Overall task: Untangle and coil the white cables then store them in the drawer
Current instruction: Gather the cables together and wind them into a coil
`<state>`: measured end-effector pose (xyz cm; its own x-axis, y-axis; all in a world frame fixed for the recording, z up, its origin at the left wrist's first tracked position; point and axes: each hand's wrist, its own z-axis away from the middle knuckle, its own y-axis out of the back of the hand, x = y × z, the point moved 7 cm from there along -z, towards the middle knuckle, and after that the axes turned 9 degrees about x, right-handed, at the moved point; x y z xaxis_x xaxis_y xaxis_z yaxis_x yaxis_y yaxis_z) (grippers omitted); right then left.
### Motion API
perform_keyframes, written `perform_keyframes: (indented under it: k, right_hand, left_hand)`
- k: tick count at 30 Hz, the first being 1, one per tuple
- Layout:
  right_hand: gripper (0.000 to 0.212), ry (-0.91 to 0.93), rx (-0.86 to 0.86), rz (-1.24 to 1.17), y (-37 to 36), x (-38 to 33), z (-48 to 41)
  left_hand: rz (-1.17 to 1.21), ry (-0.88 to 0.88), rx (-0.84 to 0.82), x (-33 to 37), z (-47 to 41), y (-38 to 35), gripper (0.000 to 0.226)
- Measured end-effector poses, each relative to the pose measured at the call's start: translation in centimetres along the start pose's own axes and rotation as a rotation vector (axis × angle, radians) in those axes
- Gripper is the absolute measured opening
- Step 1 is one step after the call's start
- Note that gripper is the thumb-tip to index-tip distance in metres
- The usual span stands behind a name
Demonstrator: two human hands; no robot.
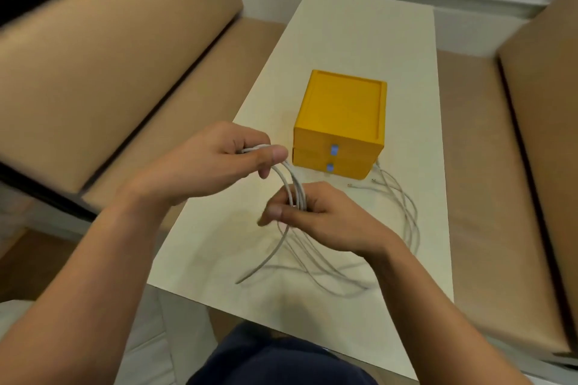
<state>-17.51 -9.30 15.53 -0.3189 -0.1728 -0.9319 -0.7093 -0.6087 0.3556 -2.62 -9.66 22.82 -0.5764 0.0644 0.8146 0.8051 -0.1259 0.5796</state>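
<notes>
coiling step: left hand (215,162) and right hand (316,216) both pinch white cables (286,180); next, gather loose strands near the closed yellow drawer box (341,122).

a pale table (359,40) carries a yellow drawer box (341,122) and loose white cables (403,209) beside it.

The white cables (297,194) are thin and tangled. Several strands arch up off the bench (359,25) in a bunch toward its near edge, and the rest trail in loose loops toward the right edge. The yellow drawer unit (341,109) stands mid-bench with both blue-tabbed drawers closed.
</notes>
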Motion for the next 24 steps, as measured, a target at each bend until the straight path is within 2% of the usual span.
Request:
perform_keyframes:
  k: [2,4,6,9,11,13,17,19,21,24]
  right_hand:
    - [0.014,0.022,0.136,0.052,1.3,-0.3,-0.5]
    - [0.015,0.034,0.268,0.304,4.0,-0.9,-0.8]
    - [0.024,-0.012,0.236,0.470,5.5,-1.4,-0.5]
    - [0.036,-0.091,0.166,0.241,5.9,-1.9,0.0]
    - [0.028,-0.088,0.220,0.170,6.4,-1.7,0.0]
    - [0.019,-0.084,0.306,0.211,6.7,-1.2,-0.3]
    - [0.005,-0.100,0.416,0.252,6.2,-0.9,-0.8]
    - [0.004,-0.159,0.363,0.271,5.6,-0.4,-1.1]
    - [0.003,-0.208,0.232,0.309,4.4,0.1,-1.4]
    - [0.026,-0.190,0.089,0.351,2.1,-0.8,-2.0]
  left_hand:
    - [-0.007,0.054,-0.020,-1.0,-0.3,1.0,0.042]
    - [-0.037,0.116,-0.104,-2.4,-0.7,1.0,0.033]
    - [-0.019,0.147,-0.161,-3.7,-1.2,0.6,0.031]
    - [0.175,0.211,-0.262,-5.6,-1.4,0.5,0.040]
    - [0.233,0.263,-0.397,-6.4,-1.1,0.0,0.042]
    - [0.158,0.266,-0.476,-7.2,-1.3,-0.5,0.039]
    - [0.079,0.186,-0.419,-7.5,-2.6,-0.2,0.036]
    - [0.074,0.127,-0.375,-7.3,-3.0,0.4,0.034]
    - [0.068,0.075,-0.361,-6.9,-3.0,0.5,0.032]
    - [0.085,0.009,-0.373,-6.3,-3.0,0.3,0.029]
